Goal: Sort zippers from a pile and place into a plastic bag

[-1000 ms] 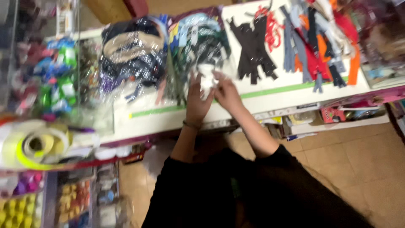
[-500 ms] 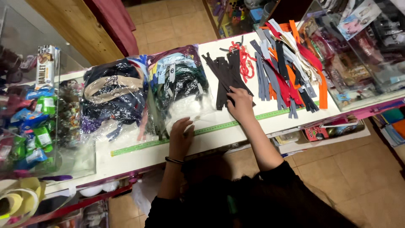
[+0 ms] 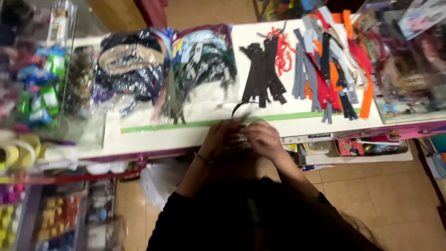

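Both hands pinch one black zipper at the counter edge.
The left hand [image 3: 218, 137] and right hand [image 3: 262, 137] close on the zipper [image 3: 241, 108]; its loose end, curling beyond them, could snag the black pile [image 3: 262, 74].

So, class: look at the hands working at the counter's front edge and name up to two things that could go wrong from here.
1. Both hands, left and right, work a black zipper right at the counter edge; it could slip to the floor.
2. The loose pile of coloured zippers lies close by on the right; a sweeping arm might tangle or scatter it.
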